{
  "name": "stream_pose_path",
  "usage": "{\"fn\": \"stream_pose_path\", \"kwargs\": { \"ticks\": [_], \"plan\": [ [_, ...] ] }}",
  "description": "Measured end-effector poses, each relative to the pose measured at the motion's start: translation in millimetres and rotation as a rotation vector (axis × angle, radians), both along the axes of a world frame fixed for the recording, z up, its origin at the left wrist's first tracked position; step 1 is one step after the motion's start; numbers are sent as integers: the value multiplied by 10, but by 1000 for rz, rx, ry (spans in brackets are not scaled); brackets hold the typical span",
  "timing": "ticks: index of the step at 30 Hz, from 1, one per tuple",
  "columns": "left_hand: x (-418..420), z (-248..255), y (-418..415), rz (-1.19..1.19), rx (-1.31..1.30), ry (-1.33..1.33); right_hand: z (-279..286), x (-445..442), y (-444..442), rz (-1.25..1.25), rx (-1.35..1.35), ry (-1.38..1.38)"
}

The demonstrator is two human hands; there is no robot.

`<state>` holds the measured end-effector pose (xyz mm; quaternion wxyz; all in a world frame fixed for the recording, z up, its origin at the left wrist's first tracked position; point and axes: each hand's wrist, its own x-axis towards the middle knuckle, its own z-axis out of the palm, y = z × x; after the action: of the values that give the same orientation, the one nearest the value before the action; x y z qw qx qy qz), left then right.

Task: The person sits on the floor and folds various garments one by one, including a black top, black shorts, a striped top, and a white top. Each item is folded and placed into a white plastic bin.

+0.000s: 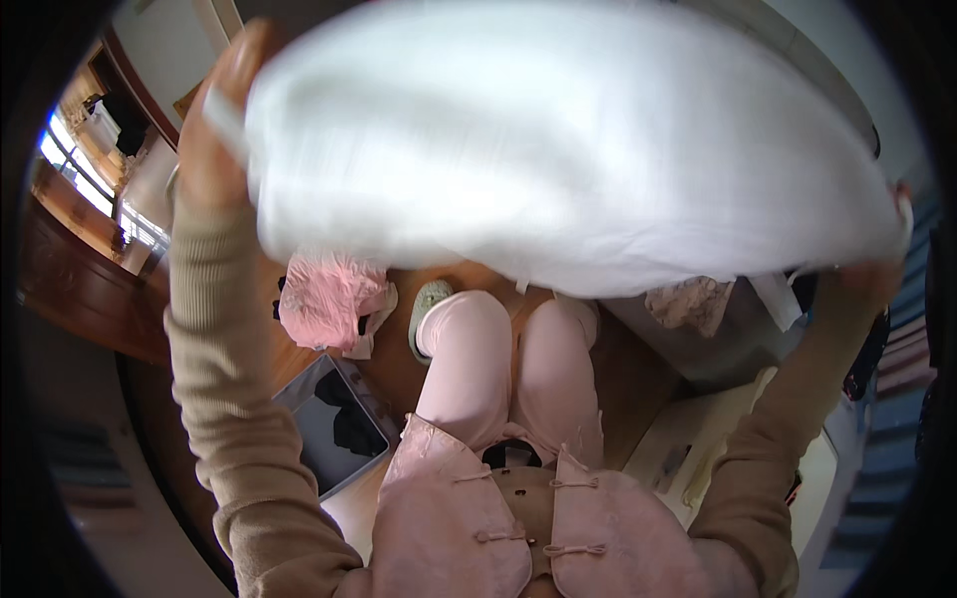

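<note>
A large white cloth item, puffed out and blurred by motion, spans the top of the view in front of me. Whether it is a garment or a cover I cannot tell. My left hand holds it at its left edge, where a short white strip sticks out beside the palm. At the far right end, my right hand grips the cloth too, with much of that hand blurred or hidden. The lower edge of the cloth hangs above my knees and covers what lies behind it.
Crumpled pink clothing lies at the left, above a grey bin with dark cloth inside. A green slipper shows by my leg. Right of my legs stands a grey container with beige lace cloth at its top.
</note>
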<state>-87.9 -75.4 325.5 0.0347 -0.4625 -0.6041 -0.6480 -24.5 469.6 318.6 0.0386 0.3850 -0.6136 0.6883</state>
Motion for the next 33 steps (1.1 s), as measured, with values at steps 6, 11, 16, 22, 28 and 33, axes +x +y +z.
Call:
{"fn": "stream_pose_path", "kwargs": {
  "ticks": [6,11,16,22,28,33],
  "plan": [
    [1428,-1755,-103,-275,-967,-630,-1394,964,-667,564,639,-793],
    [1539,-2523,-377,-281,-1066,-654,-2554,1315,-1065,260,1197,-587],
    [856,-1634,389,58,-794,101,-2438,484,-1218,-443,981,-340],
    [1430,-767,1475,89,133,353,-1998,578,-2002,192,869,-462],
    [1559,-775,1596,288,146,112,-2461,1130,-1975,156,1039,-300],
    [961,-1440,1548,242,-399,41,-2213,883,-1838,-298,869,-227]
  ]
}}
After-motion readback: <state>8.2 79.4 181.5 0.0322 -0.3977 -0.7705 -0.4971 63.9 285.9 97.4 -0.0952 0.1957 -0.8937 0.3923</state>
